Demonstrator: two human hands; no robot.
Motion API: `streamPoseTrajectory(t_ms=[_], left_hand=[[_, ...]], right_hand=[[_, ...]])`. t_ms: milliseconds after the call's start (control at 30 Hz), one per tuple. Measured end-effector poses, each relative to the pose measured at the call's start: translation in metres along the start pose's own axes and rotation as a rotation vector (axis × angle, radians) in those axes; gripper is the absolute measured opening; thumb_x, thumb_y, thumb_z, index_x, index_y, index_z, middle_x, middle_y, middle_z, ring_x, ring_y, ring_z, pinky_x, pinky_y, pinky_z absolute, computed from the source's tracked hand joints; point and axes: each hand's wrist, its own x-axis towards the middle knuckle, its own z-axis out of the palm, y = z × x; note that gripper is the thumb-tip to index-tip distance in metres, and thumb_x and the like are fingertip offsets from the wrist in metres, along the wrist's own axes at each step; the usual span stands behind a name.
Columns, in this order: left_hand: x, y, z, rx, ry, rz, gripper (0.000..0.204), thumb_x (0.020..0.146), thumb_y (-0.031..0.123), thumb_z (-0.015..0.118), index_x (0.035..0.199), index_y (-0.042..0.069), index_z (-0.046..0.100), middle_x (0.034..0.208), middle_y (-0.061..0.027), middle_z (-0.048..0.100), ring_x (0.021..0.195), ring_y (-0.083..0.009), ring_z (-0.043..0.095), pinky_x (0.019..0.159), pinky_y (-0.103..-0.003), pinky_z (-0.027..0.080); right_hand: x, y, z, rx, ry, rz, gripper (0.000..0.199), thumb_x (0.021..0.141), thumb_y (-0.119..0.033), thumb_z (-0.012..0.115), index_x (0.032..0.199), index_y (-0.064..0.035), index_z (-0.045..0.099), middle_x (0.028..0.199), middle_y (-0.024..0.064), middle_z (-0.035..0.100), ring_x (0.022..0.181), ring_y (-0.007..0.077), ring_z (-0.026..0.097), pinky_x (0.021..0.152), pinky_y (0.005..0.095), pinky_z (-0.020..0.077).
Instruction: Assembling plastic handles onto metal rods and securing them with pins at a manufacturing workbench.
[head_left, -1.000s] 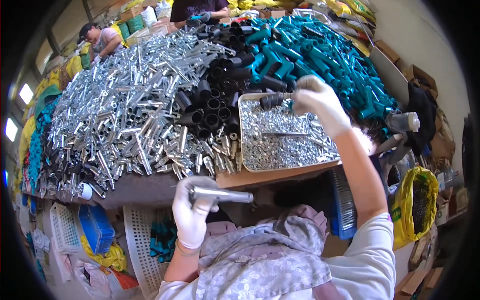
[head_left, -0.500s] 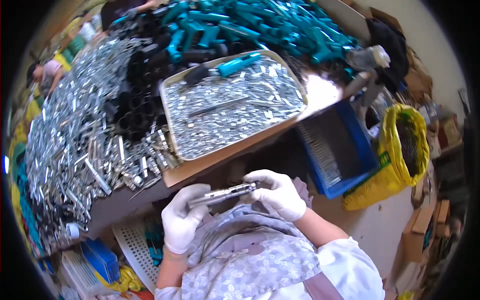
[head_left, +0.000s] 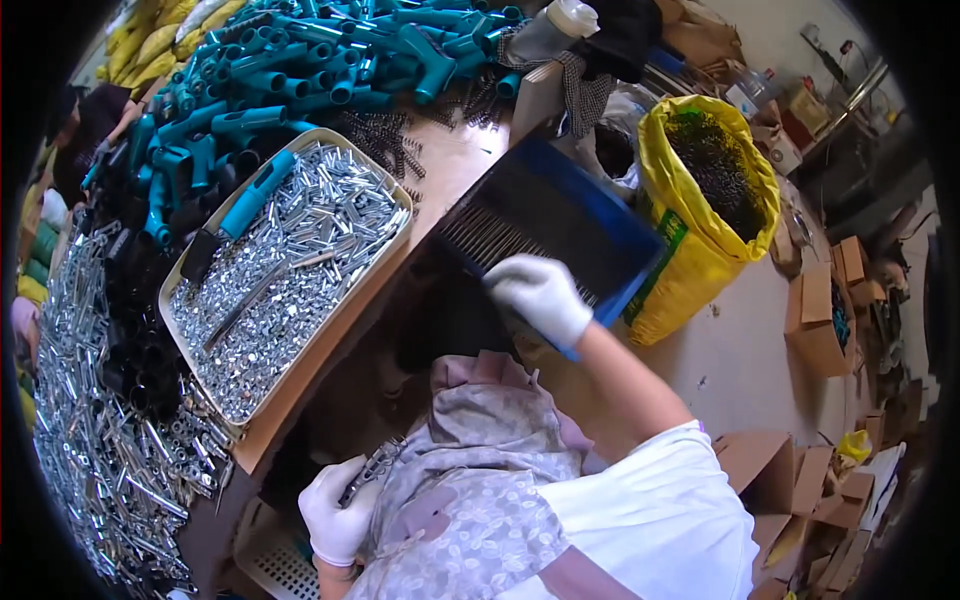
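Gloved in white, my left hand [head_left: 335,510] is closed around a slim metal mechanism [head_left: 372,470], held low against the grey patterned apron [head_left: 480,430]. Part of the mechanism is hidden by the fingers. My right hand [head_left: 540,295], also gloved, is over the near side of a blue bin [head_left: 630,285]. Its fingers are bent down together beside a row of thin metal parts [head_left: 490,236] lined up in the bin. The fingertips are partly hidden, and I cannot make out what is between them.
A cream tray [head_left: 245,415] of small metal pieces stands on the table, with a teal housing [head_left: 256,195] and a dark tool across them. Teal housings [head_left: 270,75] and metal parts [head_left: 80,400] are heaped around. A yellow sack [head_left: 690,270] of dark springs stands beside the bin.
My right hand has let go of the metal mechanism and moved right to the blue bin. My left hand has lowered it toward the apron. The view has turned right.
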Motion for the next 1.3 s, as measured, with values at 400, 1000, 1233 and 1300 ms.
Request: streamPoseTrajectory(t_ms=[400, 1000, 1233, 1300], left_hand=[[0.001, 0.004, 0.019, -0.104, 0.013, -0.313, 0.03, 0.071, 0.004, 0.077, 0.099, -0.005, 0.072, 0.091, -0.0177, 0.074, 0.08, -0.0229, 0.073, 0.076, -0.031, 0.056], [-0.001, 0.005, 0.014, -0.084, 0.041, -0.237, 0.032, 0.071, 0.005, 0.079, 0.101, -0.003, 0.073, 0.092, -0.0169, 0.074, 0.079, -0.0221, 0.072, 0.075, -0.031, 0.056], [-0.014, -0.003, 0.005, -0.294, 0.055, -0.437, 0.032, 0.075, 0.005, 0.077, 0.105, -0.003, 0.073, 0.093, -0.0153, 0.074, 0.083, -0.0162, 0.071, 0.077, -0.03, 0.055], [-0.009, 0.002, 0.006, -0.292, 0.035, -0.405, 0.034, 0.078, 0.005, 0.077, 0.11, -0.002, 0.072, 0.097, -0.0145, 0.074, 0.086, -0.0149, 0.069, 0.08, -0.03, 0.054]], right_hand=[[0.094, 0.195, -0.021, -1.098, -0.14, -0.341, 0.018, 0.077, -0.009, 0.061, 0.091, -0.0108, 0.073, 0.101, 0.014, 0.069, 0.097, 0.0366, 0.066, 0.084, 0.0478, 0.0536], [0.099, 0.177, -0.013, -1.322, -0.358, 0.018, 0.02, 0.081, -0.011, 0.062, 0.095, -0.0062, 0.075, 0.1, 0.0226, 0.073, 0.093, 0.039, 0.072, 0.085, 0.0486, 0.0576], [0.044, 0.038, -0.024, 0.083, 0.16, 0.299, 0.021, 0.085, -0.008, 0.064, 0.105, -0.0006, 0.062, 0.078, 0.0072, 0.065, 0.065, 0.0143, 0.064, 0.056, 0.0293, 0.0535], [0.005, -0.008, 0.012, 0.715, 0.129, 0.36, 0.026, 0.086, -0.005, 0.061, 0.112, -0.003, 0.055, 0.084, 0.0091, 0.065, 0.061, 0.0145, 0.062, 0.055, 0.0287, 0.0535]])
